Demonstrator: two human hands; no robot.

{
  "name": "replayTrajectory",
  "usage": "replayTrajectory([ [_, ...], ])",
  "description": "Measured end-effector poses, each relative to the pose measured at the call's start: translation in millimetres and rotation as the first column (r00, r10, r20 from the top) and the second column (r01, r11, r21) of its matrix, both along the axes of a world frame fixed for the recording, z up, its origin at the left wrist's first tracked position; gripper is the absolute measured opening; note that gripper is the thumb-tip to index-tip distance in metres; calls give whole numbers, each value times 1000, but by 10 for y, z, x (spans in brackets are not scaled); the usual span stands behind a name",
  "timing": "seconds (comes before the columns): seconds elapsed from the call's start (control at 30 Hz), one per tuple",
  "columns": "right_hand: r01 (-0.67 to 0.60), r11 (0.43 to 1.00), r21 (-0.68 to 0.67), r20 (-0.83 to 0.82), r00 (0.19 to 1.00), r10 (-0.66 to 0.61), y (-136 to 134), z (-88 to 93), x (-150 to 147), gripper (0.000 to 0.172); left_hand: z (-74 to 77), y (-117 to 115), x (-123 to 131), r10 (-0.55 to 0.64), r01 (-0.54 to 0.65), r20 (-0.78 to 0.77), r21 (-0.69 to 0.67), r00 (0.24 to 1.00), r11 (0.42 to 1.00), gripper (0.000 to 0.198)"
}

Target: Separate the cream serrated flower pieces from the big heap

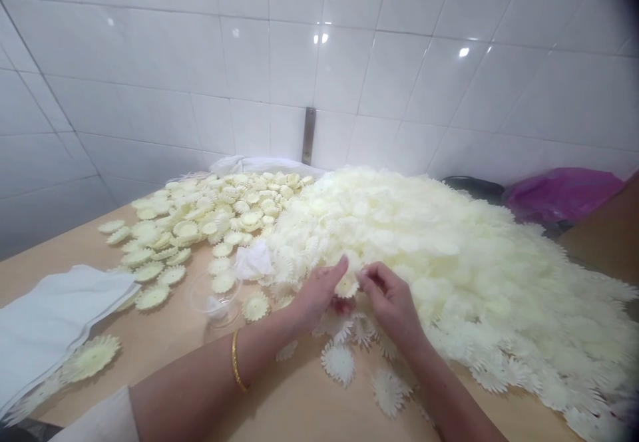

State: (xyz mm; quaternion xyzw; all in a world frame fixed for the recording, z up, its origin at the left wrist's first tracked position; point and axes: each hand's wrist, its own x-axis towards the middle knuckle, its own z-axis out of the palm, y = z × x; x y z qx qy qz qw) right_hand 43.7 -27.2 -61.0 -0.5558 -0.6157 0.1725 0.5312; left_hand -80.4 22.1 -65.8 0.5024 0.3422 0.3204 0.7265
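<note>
In the head view, my left hand (317, 299) grips a small pale-yellow flower-shaped piece (346, 287) with a scalloped edge, the thumb raised along its side. The fingertips of my right hand (392, 301) are pinched together at the piece's right edge. A great heap of cream flower-shaped petal layers (439, 242) lies behind my hands and to the right. Beneath my wrists, a loose petal layer (338, 362) rests on the wooden table (279, 409). To the left spreads a pile of thicker, stacked yellow flowers (234, 206).
Left of my forearm stands a clear round plastic dish (215, 312), with a crumpled white tissue (253, 260) behind it. White sheets (60, 315) cover the table's left side. Against the tiled wall (294, 62) lie a purple bag (564, 192) and a dark object (474, 187).
</note>
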Motion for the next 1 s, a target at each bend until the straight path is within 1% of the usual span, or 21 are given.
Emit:
replayTrajectory([
  [0.1, -42, 998, -52, -106, 994, 36, -8, 17, 22, 20, -44, 9, -3, -101, 99, 118, 22, 988, 995, 41],
  [0.2, -37, 997, -73, -143, 989, 27, -4, 19, 45, 23, -83, 23, -10, -129, 124, 140, 43, 982, 991, 32],
  [0.3, 75, 995, -68, -165, 983, -85, 12, 0, 43, 25, -96, 31, -5, -169, 163, 142, 56, 975, 985, 26],
  [0.4, 196, 978, -68, -184, 961, -206, 26, -24, -2, 26, -90, 28, 11, -182, 175, 152, 57, 971, 983, 24],
  [0.57, 295, 953, -72, -174, 937, -304, 60, -53, -35, 27, -70, -5, 9, -195, 190, 136, 46, 971, 981, 22],
  [0.67, 347, 933, -92, -271, 893, -359, 101, -74, 71, 29, -45, -36, -13, -203, 201, 100, 30, 974, 979, 26],
  [0.73, 360, 926, -117, -335, 863, -378, 123, -84, 167, 32, -26, -44, -22, -200, 198, 102, 27, 974, 980, 27],
  [0.8, 366, 923, -117, -339, 859, -384, 133, -86, 239, 36, -17, -37, -21, -206, 205, 119, 19, 971, 979, 28],
  [0.93, 381, 923, -48, -314, 872, -376, 113, -61, 245, 29, -44, 3, -6, -205, 206, 137, 4, 969, 978, 32],
  [1.0, 358, 933, -27, -301, 887, -349, 86, -32, 204, 27, -62, 19, -3, -187, 187, 132, 16, 973, 982, 31],
])
